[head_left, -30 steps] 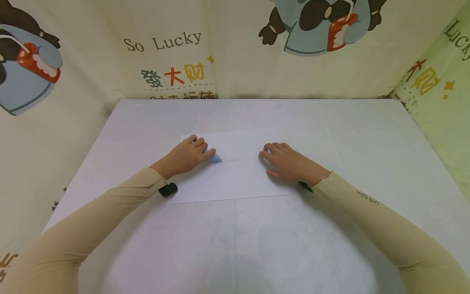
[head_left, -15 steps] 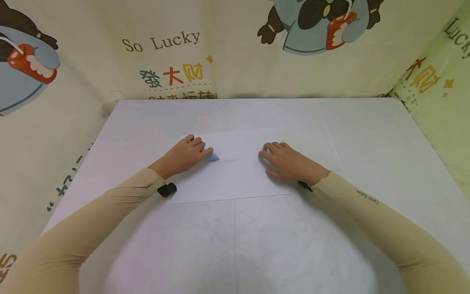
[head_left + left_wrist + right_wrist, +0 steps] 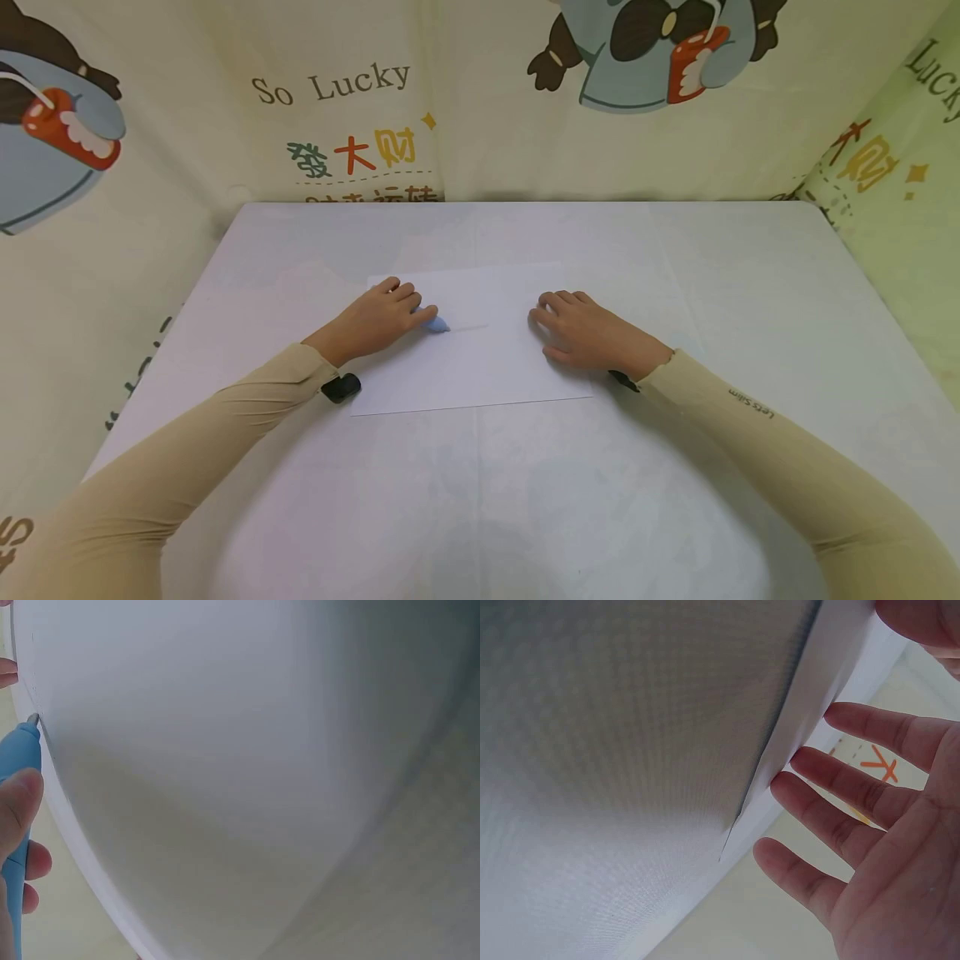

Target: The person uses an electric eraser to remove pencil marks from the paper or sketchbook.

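My left hand pinches a light blue pen over the left part of a white sheet of paper. Its tip points right, at the left end of a faint, nearly level line on the sheet. In the left wrist view, thumb and fingers wrap the blue pen, its metal tip close to the paper surface. My right hand rests on the right side of the sheet, fingers spread. The right wrist view has the fingertips of this hand lying on the paper, holding nothing.
The paper lies on a large white-covered table. Behind and beside it hang cream curtains with cartoon figures and lettering. A small black device sits at the left wrist, below the beige sleeve.
The pen's tip rose a little off the line's left end, then came back down close to it, slightly left of where it was. The right hand stays in place.
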`<control>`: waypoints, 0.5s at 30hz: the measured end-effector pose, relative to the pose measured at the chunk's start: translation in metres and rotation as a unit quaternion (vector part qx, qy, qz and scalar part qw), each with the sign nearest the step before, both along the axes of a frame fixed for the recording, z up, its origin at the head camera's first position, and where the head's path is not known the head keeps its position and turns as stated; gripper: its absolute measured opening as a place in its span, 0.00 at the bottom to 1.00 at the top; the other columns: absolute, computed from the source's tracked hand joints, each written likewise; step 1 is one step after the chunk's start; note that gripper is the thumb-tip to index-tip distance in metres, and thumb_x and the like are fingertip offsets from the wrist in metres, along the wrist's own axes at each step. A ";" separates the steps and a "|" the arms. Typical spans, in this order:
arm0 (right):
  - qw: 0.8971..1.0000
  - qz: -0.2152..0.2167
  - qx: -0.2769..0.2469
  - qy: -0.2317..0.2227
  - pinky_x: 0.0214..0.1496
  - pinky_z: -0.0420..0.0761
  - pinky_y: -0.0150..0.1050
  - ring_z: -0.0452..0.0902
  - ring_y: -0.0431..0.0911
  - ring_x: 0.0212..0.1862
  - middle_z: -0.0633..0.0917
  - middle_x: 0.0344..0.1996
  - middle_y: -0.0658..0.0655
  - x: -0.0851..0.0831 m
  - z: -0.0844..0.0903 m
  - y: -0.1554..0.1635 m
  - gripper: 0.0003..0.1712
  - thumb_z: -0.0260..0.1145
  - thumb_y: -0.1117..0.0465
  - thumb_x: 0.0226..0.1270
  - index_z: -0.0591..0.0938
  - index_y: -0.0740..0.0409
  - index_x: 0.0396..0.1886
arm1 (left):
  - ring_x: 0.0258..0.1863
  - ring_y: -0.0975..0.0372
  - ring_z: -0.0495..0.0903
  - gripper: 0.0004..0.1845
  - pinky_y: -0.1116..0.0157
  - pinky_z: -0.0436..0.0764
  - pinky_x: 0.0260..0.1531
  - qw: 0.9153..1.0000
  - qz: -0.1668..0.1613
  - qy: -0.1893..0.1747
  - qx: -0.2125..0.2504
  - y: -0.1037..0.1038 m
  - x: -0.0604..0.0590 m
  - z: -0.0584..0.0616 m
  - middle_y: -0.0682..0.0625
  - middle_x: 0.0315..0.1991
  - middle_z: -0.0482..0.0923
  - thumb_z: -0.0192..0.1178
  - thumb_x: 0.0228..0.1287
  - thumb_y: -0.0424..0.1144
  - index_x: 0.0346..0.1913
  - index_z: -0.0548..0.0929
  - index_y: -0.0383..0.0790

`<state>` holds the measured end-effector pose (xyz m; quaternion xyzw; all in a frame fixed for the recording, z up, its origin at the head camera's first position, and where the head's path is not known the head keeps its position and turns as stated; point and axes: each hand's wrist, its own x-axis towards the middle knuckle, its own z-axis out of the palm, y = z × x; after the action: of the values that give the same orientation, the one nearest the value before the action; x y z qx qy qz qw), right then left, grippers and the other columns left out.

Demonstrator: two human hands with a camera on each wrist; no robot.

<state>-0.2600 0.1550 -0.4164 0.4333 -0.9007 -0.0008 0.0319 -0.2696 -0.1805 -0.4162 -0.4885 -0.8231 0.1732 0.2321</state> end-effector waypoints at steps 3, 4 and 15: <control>1.000 0.000 0.003 0.000 0.56 0.72 0.54 0.73 0.60 0.55 0.75 0.52 0.64 0.000 0.000 0.000 0.24 0.64 0.55 0.60 0.72 0.61 0.54 | 0.34 0.55 0.75 0.14 0.60 0.73 0.40 1.000 -0.008 0.005 0.007 0.000 0.000 0.000 0.45 0.32 0.81 0.61 0.58 0.26 0.45 0.76 0.43; 1.000 0.000 0.003 0.000 0.56 0.72 0.54 0.73 0.60 0.55 0.75 0.52 0.64 0.000 0.000 0.000 0.24 0.64 0.55 0.61 0.72 0.61 0.54 | 0.33 0.55 0.75 0.14 0.60 0.73 0.40 1.000 -0.010 0.008 0.011 0.000 0.000 0.000 0.45 0.32 0.80 0.61 0.58 0.26 0.44 0.76 0.43; 1.000 0.001 0.001 -0.002 0.56 0.72 0.54 0.73 0.60 0.55 0.75 0.52 0.64 0.000 0.000 0.000 0.24 0.64 0.56 0.60 0.72 0.62 0.54 | 0.34 0.55 0.75 0.14 0.60 0.72 0.40 1.000 -0.005 0.002 0.009 0.000 0.001 -0.002 0.46 0.32 0.80 0.60 0.58 0.26 0.45 0.76 0.44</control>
<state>-0.2598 0.1547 -0.4164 0.4338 -0.9005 -0.0006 0.0298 -0.2686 -0.1810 -0.4183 -0.4904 -0.8215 0.1661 0.2391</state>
